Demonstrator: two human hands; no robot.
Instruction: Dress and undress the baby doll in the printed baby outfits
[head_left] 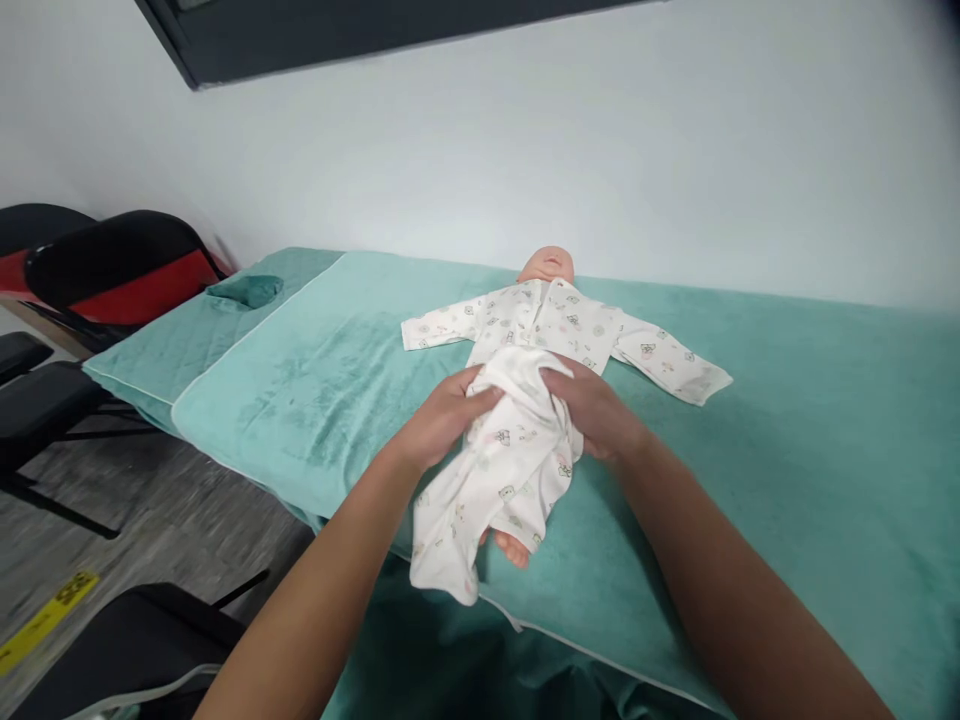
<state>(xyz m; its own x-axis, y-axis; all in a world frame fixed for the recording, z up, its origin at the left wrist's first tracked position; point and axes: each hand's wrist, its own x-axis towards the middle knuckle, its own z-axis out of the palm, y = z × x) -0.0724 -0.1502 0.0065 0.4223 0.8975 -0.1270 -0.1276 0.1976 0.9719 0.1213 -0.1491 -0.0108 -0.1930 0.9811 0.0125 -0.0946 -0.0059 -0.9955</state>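
A baby doll (546, 264) lies on its back on a green bed, its head toward the wall. It wears a white printed baby shirt (540, 315) with both sleeves spread out sideways. White printed baby pants (499, 480) cover its lower body, and toes show below one leg cuff. The other pant leg hangs flat at the bed's front edge. My left hand (450, 415) is closed on the left side of the waistband, thumb on top. On the opposite side, my right hand (592, 405) grips the waistband, its fingertips partly hidden by cloth.
The green bed cover (810, 440) stretches to both sides, with a face hole (247, 291) at the left end. A white wall (525, 150) stands behind. Black and red chairs (127, 270) are at the left, and another black chair (142, 650) stands near the front.
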